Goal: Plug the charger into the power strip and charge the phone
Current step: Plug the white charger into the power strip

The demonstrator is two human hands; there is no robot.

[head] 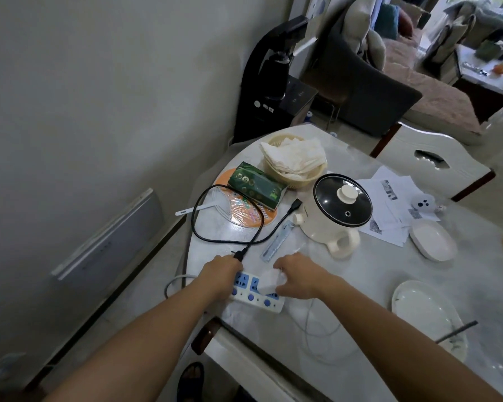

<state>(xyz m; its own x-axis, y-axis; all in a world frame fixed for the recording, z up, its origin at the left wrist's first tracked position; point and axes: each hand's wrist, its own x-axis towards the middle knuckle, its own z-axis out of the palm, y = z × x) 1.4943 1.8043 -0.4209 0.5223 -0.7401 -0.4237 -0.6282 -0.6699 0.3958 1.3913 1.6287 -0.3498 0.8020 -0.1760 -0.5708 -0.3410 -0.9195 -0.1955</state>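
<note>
A white power strip (pixel 251 297) with blue sockets and blue buttons lies near the table's left front edge. My left hand (pixel 219 275) rests on its left end and holds it down. My right hand (pixel 295 275) grips a white charger block (pixel 270 281) pressed onto a socket in the middle of the strip. A thin white charging cable (pixel 317 332) loops over the table in front of the strip. A black cord plug (pixel 238 254) lies just beyond my left hand. No phone is in view.
A cream electric pot (pixel 336 211) with a glass lid stands behind the strip, its black cord (pixel 212 216) looped to the left. A basket of cloths (pixel 294 161), a green packet (pixel 254 184), papers (pixel 389 204), white dishes (pixel 431 239) and a plate with chopsticks (pixel 427 314) share the table.
</note>
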